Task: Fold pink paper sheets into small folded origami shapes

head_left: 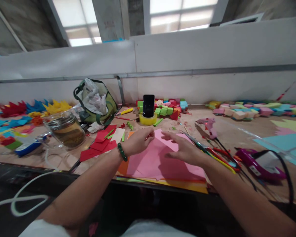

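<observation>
Our left hand (138,142) hovers over the left far corner of the pink paper (148,161), fingers loosely curled, and we cannot tell whether they pinch anything; our right hand (184,149), spread and holding nothing, hangs over the paper's right half. The pink paper lies flat, smooth and matte, so we judge its shaping barely begun, with orange sheets (123,168) showing from beneath. Left of the pink paper, flat red pieces (96,148) look cut but unshaped. Right of it rest metal scissors (227,155) and, farther off, a glossy plastic glue gun (208,126). Beyond it on the bench (229,138), a phone (148,105) stands upright at a yellow tape roll (148,121), before crisp-edged coloured cubes (166,111); these, and the blocky row (239,114) far to its right, look already formed.
</observation>
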`<state>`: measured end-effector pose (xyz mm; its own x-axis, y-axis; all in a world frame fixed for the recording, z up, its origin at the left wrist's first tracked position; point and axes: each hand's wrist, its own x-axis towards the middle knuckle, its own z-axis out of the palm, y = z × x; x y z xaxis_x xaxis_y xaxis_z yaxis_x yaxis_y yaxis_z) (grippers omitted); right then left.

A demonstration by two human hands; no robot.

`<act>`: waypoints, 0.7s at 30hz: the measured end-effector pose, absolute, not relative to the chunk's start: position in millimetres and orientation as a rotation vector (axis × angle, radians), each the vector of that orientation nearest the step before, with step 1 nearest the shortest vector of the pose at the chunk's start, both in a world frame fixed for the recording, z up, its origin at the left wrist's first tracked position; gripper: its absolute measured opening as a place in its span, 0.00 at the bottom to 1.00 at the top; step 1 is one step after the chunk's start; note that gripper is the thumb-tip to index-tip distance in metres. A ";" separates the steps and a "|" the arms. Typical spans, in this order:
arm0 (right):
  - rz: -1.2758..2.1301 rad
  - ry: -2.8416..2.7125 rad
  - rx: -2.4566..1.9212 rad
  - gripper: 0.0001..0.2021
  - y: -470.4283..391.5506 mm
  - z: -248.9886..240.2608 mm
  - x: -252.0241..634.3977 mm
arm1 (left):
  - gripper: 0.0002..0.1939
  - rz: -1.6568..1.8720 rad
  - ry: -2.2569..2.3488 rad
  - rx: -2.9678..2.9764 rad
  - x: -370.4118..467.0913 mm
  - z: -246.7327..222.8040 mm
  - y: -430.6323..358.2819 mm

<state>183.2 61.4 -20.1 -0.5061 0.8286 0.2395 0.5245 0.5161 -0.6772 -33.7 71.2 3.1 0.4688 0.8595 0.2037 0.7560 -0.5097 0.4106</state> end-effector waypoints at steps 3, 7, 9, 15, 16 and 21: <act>0.509 -2.126 -0.940 0.17 54.4 -0.1 182.8 | 0.06 0.870 1.068 2.612 -34.2 37.8 42.4; 0.187 -1.916 -0.712 0.03 42.3 17.3 186.4 | 0.29 1.217 0.965 2.691 -47.6 53.4 22.7; 0.087 -1.865 -0.639 0.07 37.3 15.2 188.7 | 0.29 1.221 1.028 2.677 -55.7 41.8 24.0; 0.189 -2.310 -0.855 0.14 20.4 -28.6 189.6 | 0.17 0.885 1.050 2.924 -52.9 -30.0 19.5; 0.242 -2.393 -0.908 0.16 15.4 -35.9 189.6 | 0.15 0.769 1.063 2.958 -49.7 -39.2 14.4; 0.464 -2.453 -1.093 0.25 -9.4 -54.1 196.0 | 0.27 0.450 1.075 2.665 -49.4 -54.3 -3.2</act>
<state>196.0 -9.4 -54.1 -0.6064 0.7601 0.2335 0.6225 0.6365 -0.4554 -49.4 -3.2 -54.3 0.6831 0.7040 0.1942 0.6326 -0.7033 0.3245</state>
